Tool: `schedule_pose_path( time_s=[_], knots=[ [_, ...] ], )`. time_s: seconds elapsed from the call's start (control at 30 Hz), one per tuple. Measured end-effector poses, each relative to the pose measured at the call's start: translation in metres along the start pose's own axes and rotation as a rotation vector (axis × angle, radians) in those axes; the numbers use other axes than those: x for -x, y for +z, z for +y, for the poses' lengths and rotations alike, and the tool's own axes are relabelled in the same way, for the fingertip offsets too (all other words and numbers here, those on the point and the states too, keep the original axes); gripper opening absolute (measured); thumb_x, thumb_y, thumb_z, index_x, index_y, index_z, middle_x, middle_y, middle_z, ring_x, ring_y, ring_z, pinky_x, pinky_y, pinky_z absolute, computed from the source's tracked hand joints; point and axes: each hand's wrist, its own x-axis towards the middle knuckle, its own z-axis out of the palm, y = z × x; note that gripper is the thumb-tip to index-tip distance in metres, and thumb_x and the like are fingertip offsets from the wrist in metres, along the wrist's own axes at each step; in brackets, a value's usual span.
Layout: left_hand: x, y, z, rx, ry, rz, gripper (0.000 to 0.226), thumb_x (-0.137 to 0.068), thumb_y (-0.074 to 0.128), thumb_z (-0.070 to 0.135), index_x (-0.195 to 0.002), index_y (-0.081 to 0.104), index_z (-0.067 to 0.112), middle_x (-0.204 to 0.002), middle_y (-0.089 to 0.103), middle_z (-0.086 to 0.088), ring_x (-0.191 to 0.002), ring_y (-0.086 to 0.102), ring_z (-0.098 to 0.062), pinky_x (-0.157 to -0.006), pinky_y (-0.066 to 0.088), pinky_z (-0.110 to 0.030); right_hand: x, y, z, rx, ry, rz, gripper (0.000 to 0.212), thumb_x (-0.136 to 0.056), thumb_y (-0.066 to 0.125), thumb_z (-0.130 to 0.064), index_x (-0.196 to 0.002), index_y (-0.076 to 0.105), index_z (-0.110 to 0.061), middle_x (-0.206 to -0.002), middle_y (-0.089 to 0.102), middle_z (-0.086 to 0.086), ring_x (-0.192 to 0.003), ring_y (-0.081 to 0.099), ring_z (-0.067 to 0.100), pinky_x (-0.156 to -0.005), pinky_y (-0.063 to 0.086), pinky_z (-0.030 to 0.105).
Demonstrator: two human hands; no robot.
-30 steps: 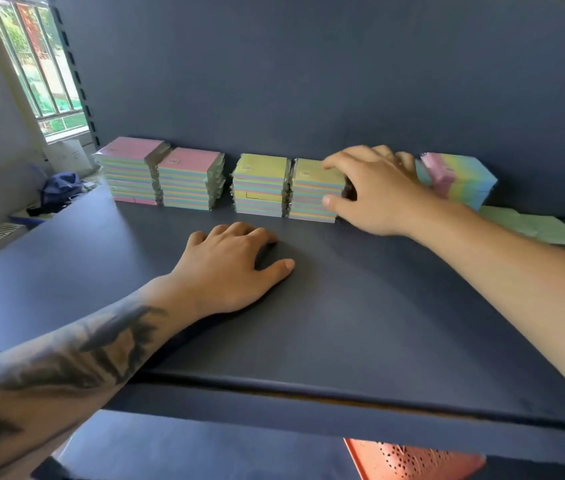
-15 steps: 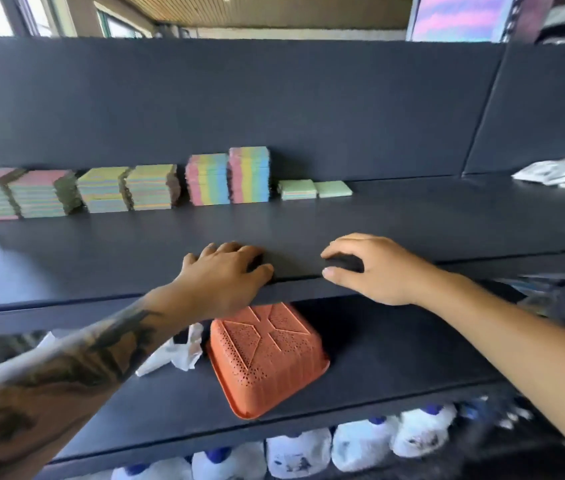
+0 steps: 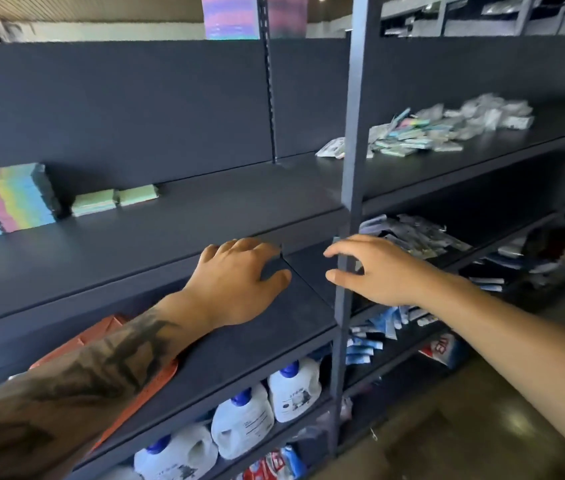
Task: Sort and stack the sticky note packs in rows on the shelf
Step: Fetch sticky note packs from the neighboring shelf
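On the dark shelf [image 3: 177,220], upright rainbow sticky note packs [image 3: 10,199] stand at the far left, with two flat green packs [image 3: 114,199] beside them. A loose pile of sticky note packs [image 3: 430,129] lies on the neighbouring shelf section at the right. My left hand [image 3: 239,278] rests on the shelf's front edge, fingers curled over it and holding no pack. Spread and empty, my right hand [image 3: 371,268] hovers just behind the grey upright post [image 3: 350,168].
An orange perforated basket [image 3: 108,344] lies on the shelf below, under my left forearm. White jugs [image 3: 267,407] with blue caps stand on the bottom shelf. More packets [image 3: 412,237] crowd the lower right shelves. Brown floor shows at bottom right.
The view has swung right, away from the sorted rows. My right hand left the stacks and moved toward the post. My left hand slid from the shelf top to its front edge.
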Motion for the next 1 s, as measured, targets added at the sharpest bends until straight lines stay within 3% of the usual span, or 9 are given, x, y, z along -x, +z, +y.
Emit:
schedule_pose_path(
  time_s=[0.27, 0.43, 0.57, 0.8, 1.0],
  knots=[
    [-0.136, 0.024, 0.113, 0.144, 0.311, 0.043, 0.049, -0.101, 0.048, 0.056, -0.144, 0.051, 0.033, -0.146, 0.054, 0.002, -0.135, 0.050, -0.027, -0.114, 0.037, -0.041, 0.002, -0.058, 0.121, 0.023, 0.175, 0.168, 0.041, -0.099, 0.062, -0.046, -0.138, 0.059, -0.035, -0.137, 0.055, -0.009, -0.124, 0.056, 0.015, -0.103, 0.048, 0.040],
    [-0.225, 0.035, 0.163, 0.099, 0.364, 0.054, 0.058, -0.100, 0.041, 0.061, -0.149, 0.046, 0.032, -0.152, 0.049, 0.000, -0.138, 0.046, -0.031, -0.113, 0.037, -0.044, -0.024, -0.108, 0.184, 0.166, 0.256, 0.150, 0.041, -0.100, 0.057, -0.050, -0.138, 0.055, -0.035, -0.134, 0.055, -0.006, -0.122, 0.055, 0.019, -0.102, 0.049, 0.045],
    [-0.288, 0.046, 0.185, 0.069, 0.344, 0.029, 0.056, -0.100, 0.041, 0.061, -0.144, 0.050, 0.027, -0.146, 0.051, -0.002, -0.136, 0.047, -0.031, -0.110, 0.038, -0.046, -0.058, -0.138, 0.227, 0.227, 0.301, 0.177, 0.045, -0.101, 0.054, -0.052, -0.143, 0.051, -0.034, -0.147, 0.051, -0.005, -0.134, 0.049, 0.020, -0.109, 0.045, 0.045],
    [-0.360, 0.068, 0.191, 0.046, 0.199, -0.006, 0.054, -0.100, 0.038, 0.059, -0.139, 0.054, 0.026, -0.141, 0.053, -0.007, -0.131, 0.048, -0.035, -0.109, 0.037, -0.048, -0.129, -0.142, 0.285, 0.183, 0.238, 0.186, 0.040, -0.101, 0.058, -0.045, -0.139, 0.056, -0.030, -0.141, 0.054, -0.003, -0.128, 0.052, 0.017, -0.107, 0.044, 0.039],
    [-0.384, 0.069, 0.193, 0.066, 0.004, 0.017, 0.054, -0.099, 0.039, 0.060, -0.141, 0.053, 0.028, -0.145, 0.050, -0.004, -0.135, 0.045, -0.033, -0.111, 0.036, -0.049, -0.213, -0.145, 0.320, 0.153, 0.068, 0.199, 0.041, -0.098, 0.059, -0.048, -0.134, 0.060, -0.030, -0.136, 0.058, -0.003, -0.125, 0.055, 0.019, -0.104, 0.046, 0.040]
  ],
)
